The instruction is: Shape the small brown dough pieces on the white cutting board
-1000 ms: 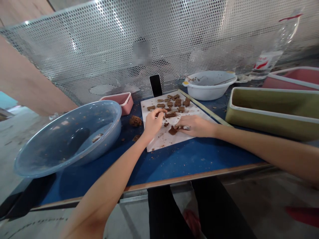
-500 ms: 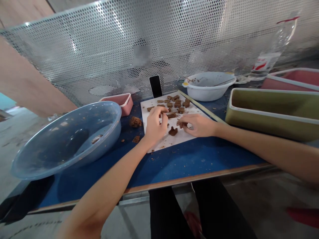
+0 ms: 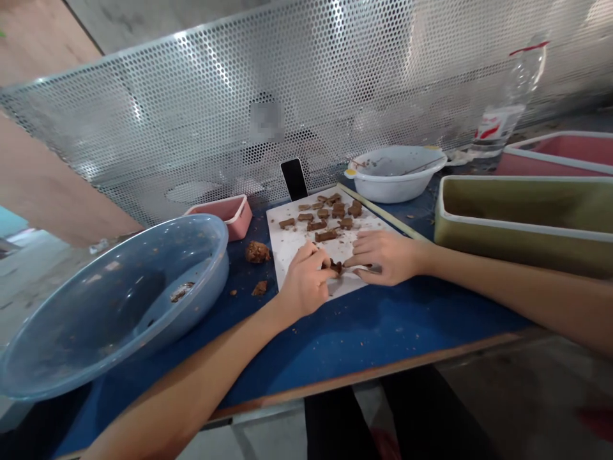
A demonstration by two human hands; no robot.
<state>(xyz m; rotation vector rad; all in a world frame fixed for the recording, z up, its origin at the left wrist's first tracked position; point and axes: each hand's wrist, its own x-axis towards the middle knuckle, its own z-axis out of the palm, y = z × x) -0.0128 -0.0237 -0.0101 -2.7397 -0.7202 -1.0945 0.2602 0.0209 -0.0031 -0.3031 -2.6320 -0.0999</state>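
Observation:
A white board (image 3: 294, 246) lies on the blue table (image 3: 364, 326) with several brown dough shapes (image 3: 325, 222) laid out on its far half. My left hand (image 3: 305, 284) is curled at the board's near edge, fingertips pinching a small brown dough piece (image 3: 336, 266). My right hand (image 3: 387, 255) meets it from the right, fingers closed on a small metal object (image 3: 371, 269) that touches the same piece. A lump of brown dough (image 3: 257, 252) sits just left of the board.
A large blue basin (image 3: 119, 300) stands at left, a pink tub (image 3: 230, 214) behind it. A phone (image 3: 294, 179) leans on the perforated metal screen. A white bowl (image 3: 397, 172), green trough (image 3: 522, 217), pink trough (image 3: 560, 150) and plastic bottle (image 3: 502, 108) fill the right.
My left hand drew back from the far dough shapes to the board's near edge and closed on the loose piece. My right hand slid slightly toward me. The view tilted down.

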